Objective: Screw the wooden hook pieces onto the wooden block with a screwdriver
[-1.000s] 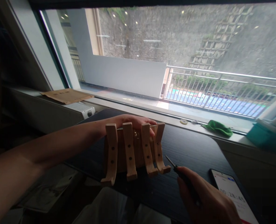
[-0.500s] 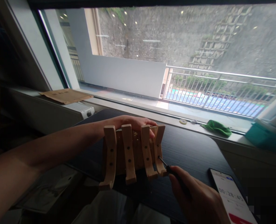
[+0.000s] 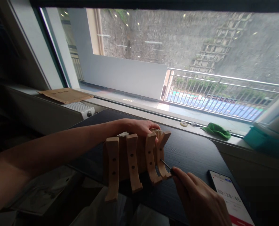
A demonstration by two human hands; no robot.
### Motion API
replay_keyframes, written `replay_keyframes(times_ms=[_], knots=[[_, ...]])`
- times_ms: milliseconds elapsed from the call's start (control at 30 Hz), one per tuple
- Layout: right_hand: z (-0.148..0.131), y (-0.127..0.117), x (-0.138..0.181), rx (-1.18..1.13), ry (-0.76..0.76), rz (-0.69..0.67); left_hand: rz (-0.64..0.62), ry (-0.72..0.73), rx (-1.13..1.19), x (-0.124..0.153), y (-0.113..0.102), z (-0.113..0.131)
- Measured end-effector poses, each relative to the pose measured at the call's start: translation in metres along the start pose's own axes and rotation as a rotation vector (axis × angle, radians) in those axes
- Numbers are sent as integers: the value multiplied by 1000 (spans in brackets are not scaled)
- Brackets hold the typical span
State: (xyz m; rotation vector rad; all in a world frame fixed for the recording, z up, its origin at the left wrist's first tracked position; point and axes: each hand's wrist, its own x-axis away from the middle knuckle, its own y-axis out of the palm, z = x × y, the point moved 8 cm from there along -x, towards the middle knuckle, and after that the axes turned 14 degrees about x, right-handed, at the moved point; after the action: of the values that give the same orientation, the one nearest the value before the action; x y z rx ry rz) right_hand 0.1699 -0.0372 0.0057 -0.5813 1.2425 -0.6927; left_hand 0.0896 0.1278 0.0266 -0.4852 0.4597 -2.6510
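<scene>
A wooden hook rack (image 3: pixel 123 161) is held tilted over the near edge of the dark table. Several curved wooden hooks stand across its board, each with two dark screw holes. My left hand (image 3: pixel 143 127) reaches over the far edge of the rack and is closed on it near its right end; some fingers are hidden behind the hooks. In my right hand (image 3: pixel 200 194) is a screwdriver (image 3: pixel 167 165), its handle mostly covered by the fingers. The tip meets the lower hole of the rightmost hook (image 3: pixel 161 153).
A phone (image 3: pixel 224 185) showing a timer lies on the dark table (image 3: pixel 188 147), right of my right hand. Along the windowsill are a green cloth (image 3: pixel 216 131), a roll of tape (image 3: pixel 183 124) and a teal container (image 3: pixel 257 138). A brown envelope (image 3: pixel 66 95) rests at the left.
The rack has tipped, its left end shifting lower and nearer to me. Both hands keep their hold, and the screwdriver tip stays at the same hole.
</scene>
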Motion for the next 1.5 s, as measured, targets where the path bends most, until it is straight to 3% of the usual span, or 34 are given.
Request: replay_keyframes(times_ms=[167,467,733,833,1000,1100,1167,1267,1400,1500], knots=[[2,5,10,-33,13,-36,-43,26,-133,-15,1,-7],[-9,4,22,7,-48,104,-34,39,-267,-19,8,-3],[4,41,55,-257,304,2,-63,45,-439,-11,16,3],[2,34,50,-179,227,37,-50,36,-464,-11,16,4],[-20,5,25,84,-180,108,-68,11,-460,-12,16,3],[-25,1,19,116,-265,100,-46,27,-452,-11,13,4],[-23,6,22,58,-212,102,-33,16,-419,-9,11,2],[-9,23,35,-120,17,103,-22,2,-384,-6,11,0],[9,54,56,-321,321,-45,-17,0,-396,-6,14,2],[13,55,56,-322,356,-91,-14,-6,-426,-6,15,2]])
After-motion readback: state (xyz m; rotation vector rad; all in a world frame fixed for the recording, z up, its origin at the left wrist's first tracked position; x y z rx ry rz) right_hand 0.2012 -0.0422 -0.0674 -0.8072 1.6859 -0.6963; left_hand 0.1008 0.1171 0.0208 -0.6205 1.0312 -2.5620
